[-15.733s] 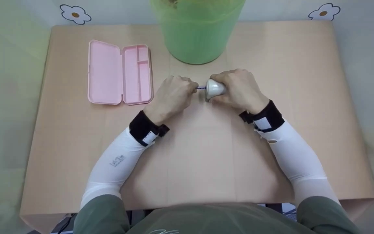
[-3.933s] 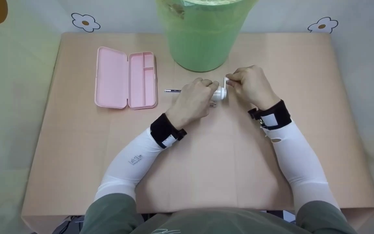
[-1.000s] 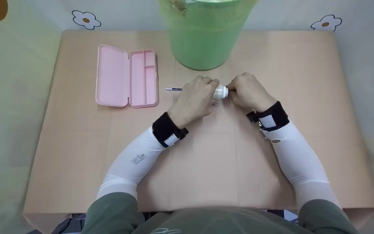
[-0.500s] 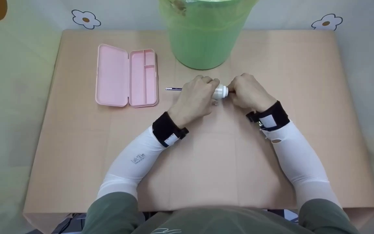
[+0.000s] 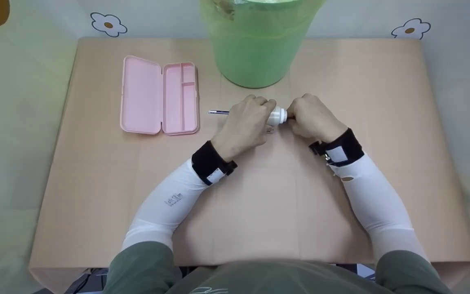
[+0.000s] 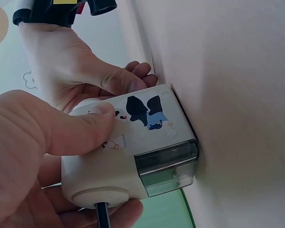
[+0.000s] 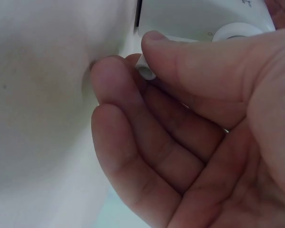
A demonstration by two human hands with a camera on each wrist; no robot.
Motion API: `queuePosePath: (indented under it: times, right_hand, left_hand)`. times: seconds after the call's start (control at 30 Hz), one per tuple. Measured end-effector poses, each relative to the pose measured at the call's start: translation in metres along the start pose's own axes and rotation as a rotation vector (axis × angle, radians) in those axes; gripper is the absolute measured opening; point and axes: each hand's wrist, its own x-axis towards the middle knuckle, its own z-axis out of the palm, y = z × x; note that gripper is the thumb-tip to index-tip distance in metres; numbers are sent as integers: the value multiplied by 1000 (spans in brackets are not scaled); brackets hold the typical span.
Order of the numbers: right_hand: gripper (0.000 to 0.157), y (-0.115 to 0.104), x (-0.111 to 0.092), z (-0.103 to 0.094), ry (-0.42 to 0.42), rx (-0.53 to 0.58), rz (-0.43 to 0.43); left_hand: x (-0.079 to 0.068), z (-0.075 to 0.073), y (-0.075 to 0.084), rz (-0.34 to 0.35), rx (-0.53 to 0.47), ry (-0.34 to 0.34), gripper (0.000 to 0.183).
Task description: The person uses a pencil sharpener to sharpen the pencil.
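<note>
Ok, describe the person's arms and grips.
The left sleeve is white with dark lettering; the right sleeve, white with a small hole. Black wristbands carry white patches. Green shirt sleeves overlap both. The left grip and right grip are bare.

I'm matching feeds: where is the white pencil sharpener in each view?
Head: the sharpener is above and right of centre, partly hidden by the left hand.
Left wrist: the sharpener fills the middle.
Right wrist: the sharpener is at the top edge, right of centre, cut off.
Shared landmark: the right hand, in all three.
</note>
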Motion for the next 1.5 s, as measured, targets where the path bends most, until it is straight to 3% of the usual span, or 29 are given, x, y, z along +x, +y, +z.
queuePosePath:
  times: [0.37, 1.07, 1.23, 1.5]
  right_hand:
    - [13, -5, -2, -1, -39, 8, 19]
    - [24, -13, -9, -5, -89, -20, -33]
    - [24, -15, -12, -6, -113, -30, -77]
    - [23, -20, -15, -10, -138, -47, -78]
  left_hand:
    - [0, 1, 0, -3, -11, 4, 42]
    - [-1, 1, 1, 9, 0, 15, 50]
    - [-2, 1, 1, 6, 3, 18, 47]
    - [-2, 2, 2, 7, 12, 25, 47]
